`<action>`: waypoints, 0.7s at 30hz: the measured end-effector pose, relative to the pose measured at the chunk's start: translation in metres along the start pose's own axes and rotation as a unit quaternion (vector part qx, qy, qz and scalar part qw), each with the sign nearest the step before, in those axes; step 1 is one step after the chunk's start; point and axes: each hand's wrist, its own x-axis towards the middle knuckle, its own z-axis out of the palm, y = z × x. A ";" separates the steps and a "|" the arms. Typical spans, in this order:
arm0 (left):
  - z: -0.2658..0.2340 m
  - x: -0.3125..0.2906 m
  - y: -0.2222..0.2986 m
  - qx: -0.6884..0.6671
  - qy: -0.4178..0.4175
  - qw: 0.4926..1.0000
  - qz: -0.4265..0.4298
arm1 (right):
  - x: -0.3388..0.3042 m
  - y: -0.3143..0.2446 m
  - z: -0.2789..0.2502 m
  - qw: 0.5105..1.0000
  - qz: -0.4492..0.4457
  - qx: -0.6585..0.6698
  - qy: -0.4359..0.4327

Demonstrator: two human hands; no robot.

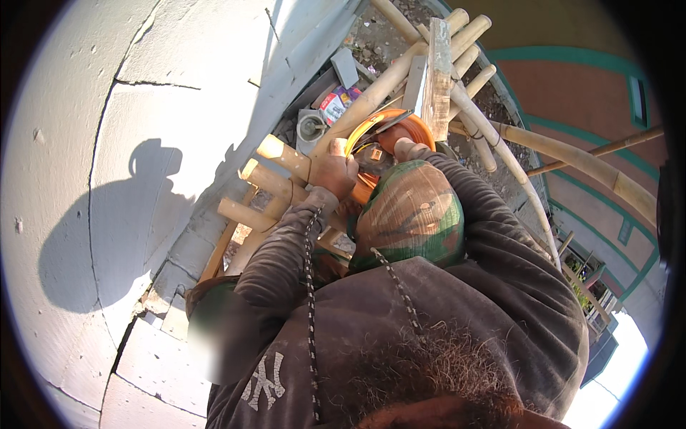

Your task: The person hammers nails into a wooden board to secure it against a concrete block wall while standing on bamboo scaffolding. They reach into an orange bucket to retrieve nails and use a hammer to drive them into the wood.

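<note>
An orange bucket [429, 132] stands tilted in front of my raised knee, among bamboo poles. My left hand [334, 170] is closed around the near left side of its rim. My right hand [401, 141] reaches in over the right side of the bucket, and its fingers are mostly hidden inside. Between the two hands, a greyish lump with a brown block-like end [374, 154] shows in the bucket; I cannot make out what it is. A dark thin strip [400, 118] crosses the far rim.
Bamboo scaffold poles [371, 96] run around me, with a rough wooden plank [436, 86] upright beyond the bucket. A pale block wall [171, 86] rises on the left. Below lie a grey pot-like container [310, 129], a colourful packet [336, 106] and rubble. My camouflage-covered knee [411, 214] is close.
</note>
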 end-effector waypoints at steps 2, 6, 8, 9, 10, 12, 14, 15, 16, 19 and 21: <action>0.001 -0.003 0.004 0.005 -0.001 1.000 0.015 | 0.002 -0.014 -0.014 0.995 0.023 -0.066 -0.072; 0.000 0.001 0.019 0.090 -0.105 0.988 0.073 | -0.027 -0.020 -0.026 0.976 0.181 0.104 -0.064; 0.004 -0.001 0.025 0.092 -0.075 0.989 0.088 | -0.033 -0.015 -0.025 0.975 0.180 0.110 -0.072; 0.008 -0.002 0.025 0.093 -0.062 0.989 0.096 | -0.036 -0.011 -0.024 0.975 0.181 0.107 -0.074; 0.014 -0.006 0.024 0.073 -0.027 0.988 0.136 | -0.033 -0.007 -0.025 0.976 0.178 0.098 -0.079; 0.022 -0.016 0.024 0.052 0.029 0.990 0.131 | -0.034 -0.005 -0.022 0.977 0.172 0.093 -0.085; 0.012 -0.026 0.024 0.033 -0.017 0.996 0.084 | -0.037 -0.005 -0.018 0.978 0.170 0.086 -0.089; 0.008 -0.029 0.025 0.023 -0.039 0.997 0.060 | -0.036 -0.006 -0.015 0.978 0.169 0.083 -0.089; 0.008 -0.028 0.023 0.012 -0.008 0.997 0.079 | -0.034 -0.007 -0.014 0.979 0.166 0.077 -0.089; 0.009 -0.027 0.017 -0.018 0.029 0.995 0.098 | -0.028 -0.011 -0.012 0.983 0.149 0.059 -0.094; 0.004 -0.024 0.019 -0.033 -0.015 0.997 0.065 | -0.028 -0.012 -0.012 0.984 0.142 0.053 -0.093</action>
